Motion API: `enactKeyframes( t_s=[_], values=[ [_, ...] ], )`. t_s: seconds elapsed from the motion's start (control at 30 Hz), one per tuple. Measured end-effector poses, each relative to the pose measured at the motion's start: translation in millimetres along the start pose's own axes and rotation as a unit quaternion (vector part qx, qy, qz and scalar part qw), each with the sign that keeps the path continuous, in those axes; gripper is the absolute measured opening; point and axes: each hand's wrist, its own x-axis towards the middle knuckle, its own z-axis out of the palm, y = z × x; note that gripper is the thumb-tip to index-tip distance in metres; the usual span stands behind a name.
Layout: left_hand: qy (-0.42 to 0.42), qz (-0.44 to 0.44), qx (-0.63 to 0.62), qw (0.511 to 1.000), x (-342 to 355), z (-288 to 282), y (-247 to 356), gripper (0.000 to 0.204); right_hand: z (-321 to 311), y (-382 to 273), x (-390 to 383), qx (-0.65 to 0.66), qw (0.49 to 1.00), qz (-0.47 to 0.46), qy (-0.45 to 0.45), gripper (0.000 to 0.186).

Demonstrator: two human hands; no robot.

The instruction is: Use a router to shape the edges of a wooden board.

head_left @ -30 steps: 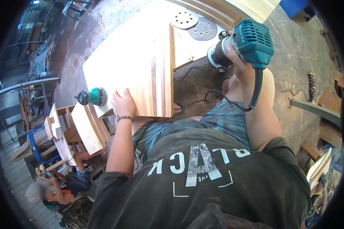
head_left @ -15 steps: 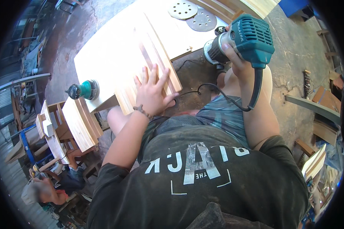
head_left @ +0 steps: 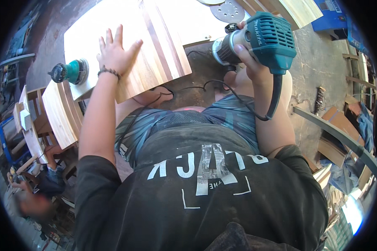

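My left hand (head_left: 116, 56) lies with fingers spread on a striped wooden board (head_left: 159, 62), which rests on a white worktop (head_left: 194, 25). Left of that hand, a teal and black sander (head_left: 67, 72) sits by the worktop's edge. My right hand (head_left: 251, 60) grips a teal corded router (head_left: 270, 39) off to the right, its metal base (head_left: 222, 51) held near the worktop's right portion. Perforated sanding discs (head_left: 227, 12) lie at the worktop's back, and the router's black cord loops down over my lap.
More wooden panels (head_left: 60, 113) stand at left, and another pale board (head_left: 299, 12) is at back right beside blue containers (head_left: 329, 14). A co-worker (head_left: 37, 192) is at lower left. A metal bar (head_left: 335, 131) and wood offcuts (head_left: 335, 113) are at right.
My left hand has shifted onto the board's face and moved up and leftward, fingers spreading. The board has turned so its right edge slants. The router remains in my right hand.
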Motion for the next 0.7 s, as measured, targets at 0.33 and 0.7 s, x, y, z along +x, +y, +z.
enactKeyframes(
  t_s=[0.33,0.7],
  values=[
    [-0.012,0.071,0.042,0.997,16,-22,11,0.113,30,-27,5,-0.070,0.997,-0.027,0.014,0.051],
    [0.003,0.257,0.048,0.965,-93,-14,29,0.090,28,-41,5,-0.119,0.988,-0.067,-0.075,0.060]
  ],
)
